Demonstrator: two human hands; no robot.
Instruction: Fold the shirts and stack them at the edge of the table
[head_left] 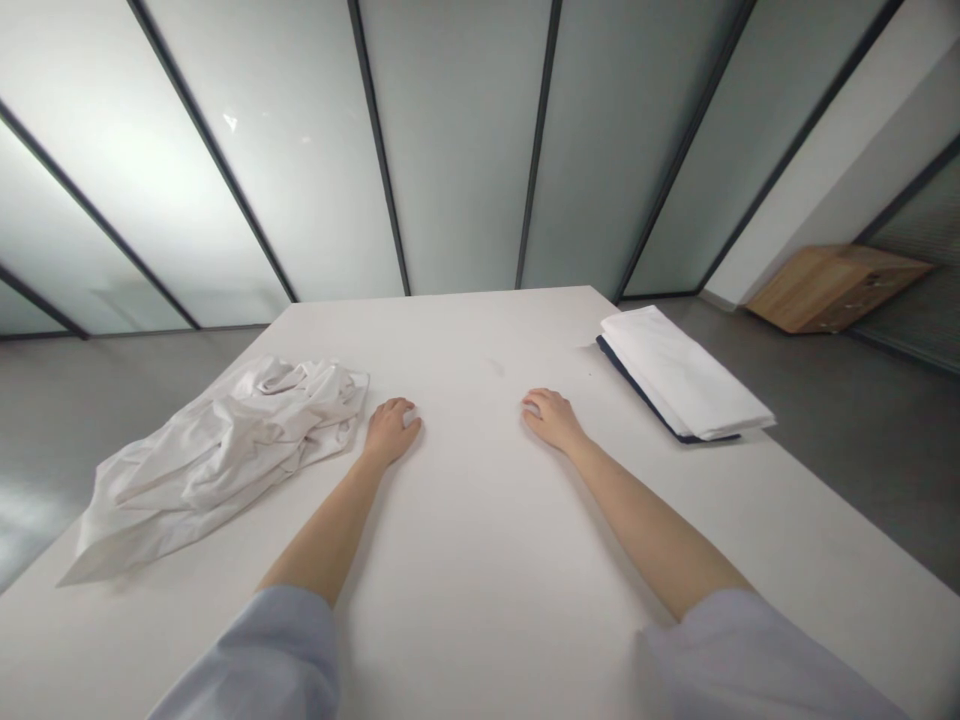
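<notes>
My left hand rests on the white table, its fingers loosely curved and apart from the thumb, with nothing in it. Just left of it lies a crumpled white cloth, spread toward the table's left edge; my fingers are close to it but do not hold it. My right hand lies on the tabletop too, relaxed and open, with no object in its grasp. To its right, a folded white cloth sits on top of a dark navy folded cloth near the right edge.
Frosted glass panels with dark frames stand behind the table. A wooden cabinet is on the grey floor at the far right. The table's far edge runs across the middle of the view.
</notes>
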